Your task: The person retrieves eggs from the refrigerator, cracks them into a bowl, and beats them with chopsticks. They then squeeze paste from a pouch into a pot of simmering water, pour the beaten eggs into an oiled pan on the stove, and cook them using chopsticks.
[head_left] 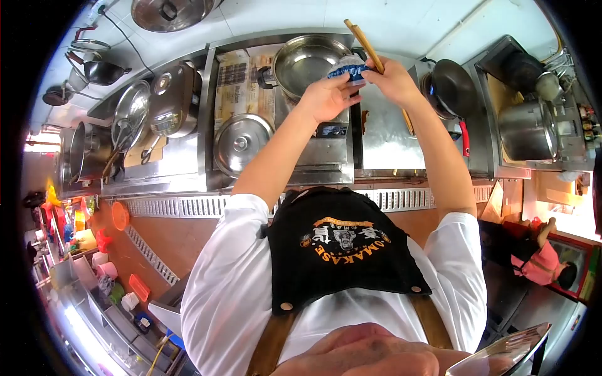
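Above the counter, my two hands come together at a blue-and-white packet (pixel 348 67), partly clear and crinkled. My left hand (pixel 327 98) has its thumb and fingers at the packet's lower edge, with some fingers stretched out beneath it. My right hand (pixel 392 80) grips a pair of long wooden chopsticks (pixel 362 41), which slant up past its fingers. Its thumb and fingertips also touch the right side of the packet. Just behind and left of the packet is a wide steel pot (pixel 305 66) with side handles, its inside shiny. What the packet holds is hidden.
A round steel lid (pixel 242 145) lies left of my forearms, near a rice cooker (pixel 175 103). A dark wok (pixel 454 88) with a red handle stands to the right, beyond it a tall stockpot (pixel 528 130). A person in pink (pixel 536 260) is at far right.
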### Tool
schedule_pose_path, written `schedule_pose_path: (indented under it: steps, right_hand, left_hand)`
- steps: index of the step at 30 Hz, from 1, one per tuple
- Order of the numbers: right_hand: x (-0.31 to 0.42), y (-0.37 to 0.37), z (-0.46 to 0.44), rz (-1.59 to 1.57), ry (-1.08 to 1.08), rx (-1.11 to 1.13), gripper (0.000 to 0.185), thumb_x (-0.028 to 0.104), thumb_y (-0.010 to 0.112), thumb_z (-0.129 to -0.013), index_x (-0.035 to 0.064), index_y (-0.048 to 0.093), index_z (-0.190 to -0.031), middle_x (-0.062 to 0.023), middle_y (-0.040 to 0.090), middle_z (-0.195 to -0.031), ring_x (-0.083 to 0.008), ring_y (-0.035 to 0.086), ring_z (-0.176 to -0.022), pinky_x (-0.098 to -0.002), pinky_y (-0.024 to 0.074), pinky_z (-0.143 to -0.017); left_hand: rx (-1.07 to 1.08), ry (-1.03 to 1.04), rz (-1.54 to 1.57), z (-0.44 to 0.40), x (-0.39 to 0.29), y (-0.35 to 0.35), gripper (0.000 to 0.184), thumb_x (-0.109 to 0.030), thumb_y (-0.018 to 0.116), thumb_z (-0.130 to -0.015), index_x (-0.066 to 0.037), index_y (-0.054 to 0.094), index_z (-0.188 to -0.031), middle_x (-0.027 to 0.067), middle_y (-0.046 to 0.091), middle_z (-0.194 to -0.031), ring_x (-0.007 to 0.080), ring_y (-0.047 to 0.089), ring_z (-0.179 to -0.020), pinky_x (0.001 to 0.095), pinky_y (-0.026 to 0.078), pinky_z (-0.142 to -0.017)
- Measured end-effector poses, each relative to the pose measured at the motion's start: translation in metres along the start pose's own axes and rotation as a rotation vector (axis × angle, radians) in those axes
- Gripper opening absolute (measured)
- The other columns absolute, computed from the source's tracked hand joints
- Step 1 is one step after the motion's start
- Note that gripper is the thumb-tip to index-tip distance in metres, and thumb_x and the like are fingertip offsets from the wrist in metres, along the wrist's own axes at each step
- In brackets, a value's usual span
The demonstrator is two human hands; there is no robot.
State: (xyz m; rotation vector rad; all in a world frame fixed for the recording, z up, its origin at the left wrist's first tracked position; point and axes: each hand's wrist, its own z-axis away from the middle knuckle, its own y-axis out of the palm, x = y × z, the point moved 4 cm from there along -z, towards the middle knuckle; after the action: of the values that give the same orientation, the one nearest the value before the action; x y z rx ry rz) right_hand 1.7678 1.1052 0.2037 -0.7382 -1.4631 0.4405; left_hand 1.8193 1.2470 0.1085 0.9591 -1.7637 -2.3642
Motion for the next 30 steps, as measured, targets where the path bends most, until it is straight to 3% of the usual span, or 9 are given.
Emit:
schedule_pose_path:
  steps: [2, 3, 5, 7, 9, 14, 18, 24, 30]
  right_hand:
    - [0.003, -0.002, 0.004, -0.196, 0.043, 0.065, 0.028, 0.02, 0.065, -0.083, 0.0005, 0.061, -0.103, -0.0075, 0.064, -0.079, -0.0163, 0.06, -0.074, -0.0299, 0.0477, -0.07]
    - [0.0, -0.004, 0.005, -0.195, 0.038, 0.065, 0.028, 0.02, 0.065, -0.083, 0.0005, 0.061, -0.103, -0.0075, 0.064, -0.079, -0.0163, 0.06, -0.074, -0.0299, 0.0477, -0.07]
    - [-0.005, 0.0, 0.011, -0.324, 0.043, 0.182, 0.025, 0.015, 0.064, -0.084, -0.0001, 0.061, -0.104, -0.0062, 0.065, -0.082, -0.0151, 0.06, -0.075, -0.0298, 0.0485, -0.07]
    - [-0.015, 0.005, 0.018, -0.213, 0.072, 0.205, 0.026, 0.014, 0.062, -0.084, -0.0013, 0.061, -0.106, -0.0069, 0.065, -0.083, -0.0148, 0.061, -0.076, -0.0305, 0.0495, -0.072]
    - [-0.035, 0.012, 0.02, -0.312, 0.192, 0.212, 0.025, 0.012, 0.061, -0.084, -0.0008, 0.062, -0.106, -0.0076, 0.066, -0.085, -0.016, 0.064, -0.078, -0.0319, 0.0503, -0.073]
    - [-0.064, 0.022, 0.027, -0.263, 0.157, 0.017, 0.032, 0.016, 0.057, -0.084, 0.0, 0.059, -0.112, -0.0155, 0.066, -0.086, -0.024, 0.066, -0.082, -0.0342, 0.049, -0.075]
    - [-0.068, 0.023, 0.02, -0.238, 0.148, 0.047, 0.03, 0.019, 0.057, -0.084, -0.0002, 0.061, -0.107, -0.0186, 0.066, -0.085, -0.0285, 0.065, -0.082, -0.0359, 0.0479, -0.075]
    - [-0.04, 0.024, 0.008, 0.148, 0.161, 0.125, 0.027, 0.022, 0.057, -0.085, -0.001, 0.062, -0.098, -0.0184, 0.065, -0.081, -0.0338, 0.063, -0.079, -0.04, 0.0469, -0.074]
    - [-0.035, 0.045, 0.003, 0.154, 0.123, 0.132, 0.027, 0.022, 0.058, -0.084, 0.0, 0.063, -0.097, -0.0153, 0.065, -0.077, -0.0301, 0.064, -0.074, -0.039, 0.0472, -0.068]
  left_hand:
    - [0.223, -0.087, 0.014, 0.012, 0.009, 0.013, 0.042, -0.031, 0.052, -0.093, -0.005, 0.048, -0.125, 0.0173, 0.051, -0.128, 0.0304, 0.044, -0.125, 0.0533, 0.035, -0.103]
    - [0.225, -0.084, 0.012, 0.015, 0.013, 0.016, 0.042, -0.031, 0.052, -0.093, -0.005, 0.048, -0.125, 0.0173, 0.051, -0.128, 0.0304, 0.044, -0.125, 0.0533, 0.035, -0.103]
    - [0.492, -0.267, 0.219, 0.023, 0.028, 0.027, 0.045, -0.034, 0.053, -0.092, -0.008, 0.047, -0.129, 0.0167, 0.046, -0.135, 0.03, 0.038, -0.13, 0.0543, 0.033, -0.104]
    - [0.475, -0.293, 0.264, 0.011, 0.048, 0.025, 0.041, -0.032, 0.052, -0.093, -0.01, 0.048, -0.127, 0.013, 0.049, -0.131, 0.0273, 0.038, -0.129, 0.0553, 0.032, -0.104]
    - [0.293, -0.104, 0.191, -0.009, 0.06, 0.022, 0.035, -0.027, 0.054, -0.092, -0.01, 0.051, -0.123, 0.0084, 0.053, -0.124, 0.024, 0.043, -0.123, 0.0541, 0.033, -0.103]
    - [0.078, 0.118, 0.18, -0.027, 0.067, 0.023, 0.028, -0.01, 0.056, -0.088, -0.01, 0.054, -0.116, 0.0038, 0.057, -0.113, 0.0195, 0.05, -0.11, 0.0418, 0.038, -0.093]
    - [0.059, 0.21, 0.091, -0.043, 0.066, 0.006, 0.029, -0.012, 0.055, -0.089, -0.01, 0.053, -0.118, 0.0051, 0.058, -0.115, 0.02, 0.051, -0.109, 0.0407, 0.038, -0.094]
    - [0.069, 0.219, 0.262, -0.041, 0.035, 0.002, 0.028, -0.015, 0.05, -0.092, -0.002, 0.053, -0.117, 0.0119, 0.058, -0.118, 0.0233, 0.056, -0.102, 0.0386, 0.041, -0.089]
    - [0.024, 0.31, 0.363, -0.043, 0.042, -0.027, 0.019, -0.011, 0.054, -0.089, -0.002, 0.056, -0.106, 0.0088, 0.061, -0.098, 0.0247, 0.058, -0.094, 0.0388, 0.044, -0.084]
